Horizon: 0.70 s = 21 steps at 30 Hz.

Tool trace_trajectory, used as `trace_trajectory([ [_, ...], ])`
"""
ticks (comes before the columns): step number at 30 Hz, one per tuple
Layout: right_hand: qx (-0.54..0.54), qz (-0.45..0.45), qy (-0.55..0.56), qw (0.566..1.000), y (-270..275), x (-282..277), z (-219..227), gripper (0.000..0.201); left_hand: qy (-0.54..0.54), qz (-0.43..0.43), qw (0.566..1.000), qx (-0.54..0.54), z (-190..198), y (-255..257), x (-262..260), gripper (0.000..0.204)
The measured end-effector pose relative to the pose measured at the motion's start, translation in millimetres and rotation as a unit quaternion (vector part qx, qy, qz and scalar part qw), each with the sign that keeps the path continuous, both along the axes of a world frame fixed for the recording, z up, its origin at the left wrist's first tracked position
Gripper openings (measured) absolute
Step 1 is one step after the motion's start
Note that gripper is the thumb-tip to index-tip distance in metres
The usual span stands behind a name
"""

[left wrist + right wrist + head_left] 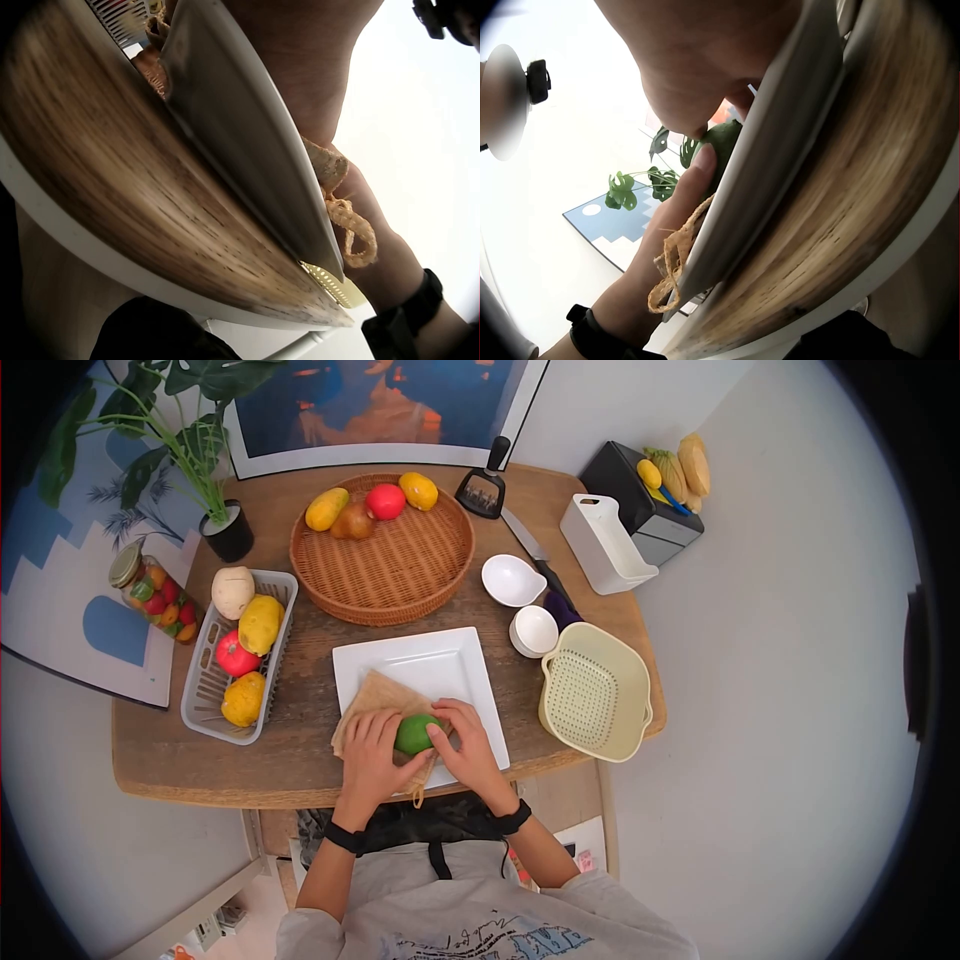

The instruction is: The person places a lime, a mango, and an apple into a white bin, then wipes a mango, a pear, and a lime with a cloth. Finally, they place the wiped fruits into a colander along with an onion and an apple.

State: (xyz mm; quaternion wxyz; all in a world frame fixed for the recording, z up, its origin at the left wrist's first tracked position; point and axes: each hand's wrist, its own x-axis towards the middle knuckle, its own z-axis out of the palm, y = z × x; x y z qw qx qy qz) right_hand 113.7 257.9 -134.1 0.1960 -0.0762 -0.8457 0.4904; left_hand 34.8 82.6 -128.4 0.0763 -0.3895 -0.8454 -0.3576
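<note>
A smooth green oval fruit (416, 734) lies between both hands, over a folded tan cloth (378, 696) on a square white plate (440, 652). My left hand (372, 756) holds the fruit from the left, its fingers over the cloth and its thumb along the fruit's near side. From the right, my right hand (466, 748) grips the same fruit, thumb on its side and fingers bent over the far end. In the right wrist view, the left thumb presses the green fruit (724, 142). The cloth's loop (358, 238) hangs over the plate's near edge.
Left stands a grey basket (190, 700) of fruit beside a jar (155, 595) and a potted plant (228, 532). Behind is a wicker tray (385, 575) with fruit. Right are white bowls (512, 580), a knife (525, 538), a cream colander (597, 695) and a white bin (605, 550).
</note>
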Motion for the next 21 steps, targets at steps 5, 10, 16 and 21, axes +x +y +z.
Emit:
trace_trajectory([
  [5, -0.002, -0.002, 0.003, 1.000, -0.3, -0.1, 0.1, 0.027, 0.000, -0.001, 1.000, 0.000, 0.0, 0.2, -0.4, 0.059],
  [10, 0.001, 0.000, 0.004, 1.000, 0.3, -1.1, -1.6, 0.027, 0.000, 0.000, 1.000, 0.004, -0.5, 0.3, -0.8, 0.059],
  [16, 0.004, -0.001, 0.002, 1.000, -0.7, -1.0, -0.5, 0.027, 0.004, 0.001, 1.000, 0.010, -0.6, -0.6, -0.8, 0.060],
  [21, 0.006, 0.001, 0.000, 1.000, 0.0, -0.9, 0.0, 0.027, 0.008, 0.002, 1.000, 0.010, -2.1, -0.6, -0.5, 0.060],
])
